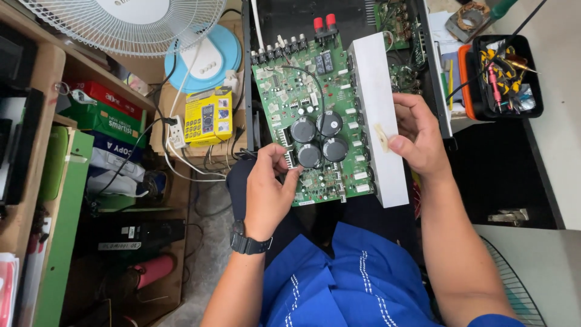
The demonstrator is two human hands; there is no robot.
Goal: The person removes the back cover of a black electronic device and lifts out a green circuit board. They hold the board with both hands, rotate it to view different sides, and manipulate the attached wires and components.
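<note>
A green circuit board (305, 91) with several large black capacitors (319, 140) and a long white heat sink (381, 115) along its right side is held over my lap. My left hand (270, 184), with a black watch on the wrist, grips the board's lower left edge beside the capacitors. My right hand (417, 136) holds the white heat sink, thumb pressed on its face next to a small beige patch. Red terminals (324, 23) stand at the board's far end.
A black open chassis (436, 72) with more boards lies behind. A black tray of small tools (505, 75) sits at the right on a white table. A yellow multimeter box (209, 118), a white fan (130, 21) and shelves of boxes are on the left.
</note>
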